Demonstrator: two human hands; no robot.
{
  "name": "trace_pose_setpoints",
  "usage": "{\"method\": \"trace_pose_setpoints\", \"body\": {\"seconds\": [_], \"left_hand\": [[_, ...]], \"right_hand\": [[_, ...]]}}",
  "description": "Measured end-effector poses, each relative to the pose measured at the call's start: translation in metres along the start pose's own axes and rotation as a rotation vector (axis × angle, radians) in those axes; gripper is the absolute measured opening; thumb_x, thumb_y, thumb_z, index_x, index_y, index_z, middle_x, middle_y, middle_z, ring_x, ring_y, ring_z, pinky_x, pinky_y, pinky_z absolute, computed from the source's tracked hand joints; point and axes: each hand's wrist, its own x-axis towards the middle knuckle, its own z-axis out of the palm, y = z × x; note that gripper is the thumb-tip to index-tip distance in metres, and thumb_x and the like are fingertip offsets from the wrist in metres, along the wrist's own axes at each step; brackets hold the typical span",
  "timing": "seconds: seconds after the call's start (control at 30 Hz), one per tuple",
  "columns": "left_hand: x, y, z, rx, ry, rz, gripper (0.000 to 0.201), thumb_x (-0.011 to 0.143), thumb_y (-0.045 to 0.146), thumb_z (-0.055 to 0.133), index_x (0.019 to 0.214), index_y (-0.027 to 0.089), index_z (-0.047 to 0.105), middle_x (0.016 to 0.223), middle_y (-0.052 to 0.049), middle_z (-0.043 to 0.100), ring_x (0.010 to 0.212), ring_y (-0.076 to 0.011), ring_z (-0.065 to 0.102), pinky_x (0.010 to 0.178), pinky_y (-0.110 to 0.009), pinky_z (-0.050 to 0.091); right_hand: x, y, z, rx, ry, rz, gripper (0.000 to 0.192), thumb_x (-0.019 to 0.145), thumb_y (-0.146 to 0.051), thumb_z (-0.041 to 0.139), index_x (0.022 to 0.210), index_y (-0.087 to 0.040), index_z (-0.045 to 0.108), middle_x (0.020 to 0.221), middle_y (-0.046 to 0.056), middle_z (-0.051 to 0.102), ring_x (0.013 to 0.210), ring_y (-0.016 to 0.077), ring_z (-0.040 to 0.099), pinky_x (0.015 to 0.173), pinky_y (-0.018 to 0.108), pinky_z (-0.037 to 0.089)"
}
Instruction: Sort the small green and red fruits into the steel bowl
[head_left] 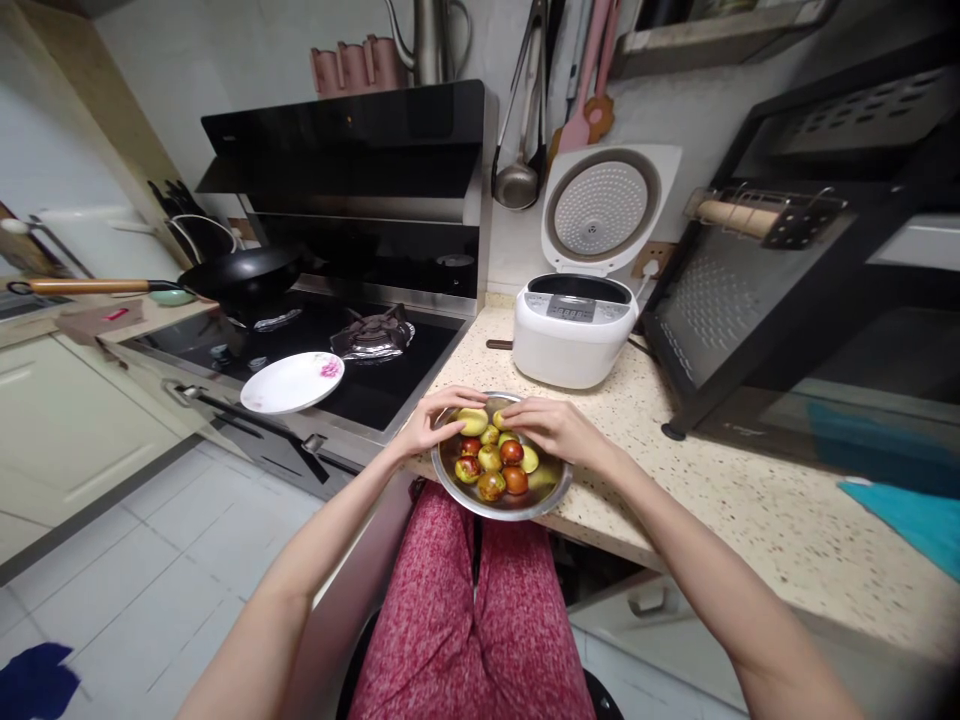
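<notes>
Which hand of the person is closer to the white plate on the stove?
The left hand is nearer. It rests at the left rim of the metal bowl, on the side toward the white plate. The right hand is over the bowl's right side, farther away.

One head-worn view — looking forward and down, close over the counter.

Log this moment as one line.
left hand: on fruit | right hand: on fruit | steel bowl: counter edge | rice cooker: lid open
</notes>
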Motion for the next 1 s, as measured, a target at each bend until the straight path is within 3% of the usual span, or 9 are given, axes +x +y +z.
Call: {"method": "trace_pose_setpoints", "body": {"seconds": [0.3,0.53,0.73,0.87,1.0], "left_hand": [[-0.001,-0.003,-0.002,0.02,-0.032,-0.018,0.035,0.097,0.048,0.063,0.118,0.025,0.078,0.128,-0.014,0.073,0.125,-0.0329,0.065,0.112,-0.056,0.047],[0.001,0.0,-0.001,0.018,-0.073,-0.005,0.041,0.1,0.047,0.058,0.131,0.025,0.073,0.135,-0.013,0.071,0.13,-0.0336,0.063,0.116,-0.056,0.044],[0.003,0.004,0.0,0.063,-0.097,-0.007,0.045,0.103,0.048,0.049,0.132,0.023,0.072,0.138,-0.013,0.069,0.131,-0.0341,0.062,0.117,-0.056,0.043],[0.003,0.005,0.002,0.088,-0.074,0.004,0.048,0.106,0.045,0.039,0.133,0.022,0.072,0.138,-0.013,0.069,0.131,-0.0326,0.062,0.116,-0.056,0.043],[0.001,0.001,0.006,0.136,-0.01,-0.016,0.048,0.107,0.044,0.039,0.137,0.022,0.069,0.138,-0.012,0.07,0.129,-0.0312,0.062,0.117,-0.055,0.043]], "right_hand": [[0.001,-0.005,-0.005,-0.046,0.021,-0.007,0.026,0.1,-0.017,0.06,0.115,-0.027,0.079,0.122,0.006,0.078,0.111,0.0211,0.074,0.1,0.042,0.06],[0.0,-0.011,-0.005,-0.056,0.019,-0.01,0.025,0.102,-0.02,0.058,0.117,-0.026,0.078,0.119,0.006,0.079,0.109,0.0203,0.074,0.098,0.04,0.061],[-0.003,-0.025,-0.028,-0.022,0.009,-0.029,0.024,0.103,-0.025,0.06,0.119,-0.025,0.077,0.118,0.006,0.079,0.107,0.0203,0.075,0.097,0.037,0.06],[-0.005,-0.036,-0.041,0.032,-0.083,-0.022,0.021,0.1,-0.033,0.068,0.116,-0.025,0.079,0.112,0.006,0.08,0.101,0.0202,0.075,0.094,0.035,0.059],[-0.004,-0.042,-0.039,0.071,-0.139,-0.058,0.023,0.098,-0.036,0.07,0.117,-0.026,0.078,0.117,0.005,0.079,0.11,0.0208,0.073,0.099,0.035,0.058]]}}
